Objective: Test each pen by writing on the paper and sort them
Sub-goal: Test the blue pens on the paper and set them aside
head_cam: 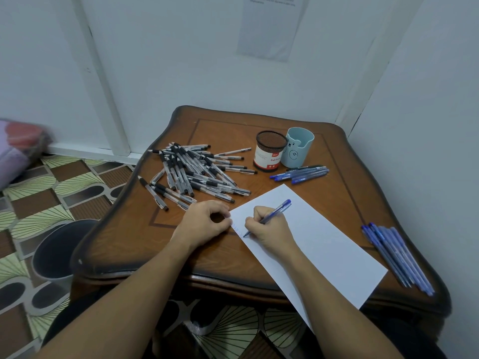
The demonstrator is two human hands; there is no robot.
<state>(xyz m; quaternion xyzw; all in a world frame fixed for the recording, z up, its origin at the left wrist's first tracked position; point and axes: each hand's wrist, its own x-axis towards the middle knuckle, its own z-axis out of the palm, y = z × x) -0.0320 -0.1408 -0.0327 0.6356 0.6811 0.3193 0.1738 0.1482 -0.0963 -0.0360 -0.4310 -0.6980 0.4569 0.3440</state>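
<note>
Blue pen (269, 216) is pinched in the right hand (270, 229), its tip down on the left edge of the white paper (316, 247), where the faint marks are too small to read. On the wooden worktop (145, 244), the left hand (204, 225) lies curled in a loose fist against the sheet's corner, with nothing showing inside it. Beyond lie a heap of black-grip pens (194, 172) and a mesh cup (268, 151), its label partly hidden by a pale bear cup (299, 149).

A white rectangular paper sheet (318, 237) lies diagonally at lower centre-right. A blue translucent plastic pen (281, 209) stands tilted, tip on the sheet's left edge beside faint scribbles. A heap of clear black-gripped pens (197, 172) lies centre-left. A row of blue pens (300, 173) lies above the sheet, and a bundle of blue pens (396, 255) lies lower right.
</note>
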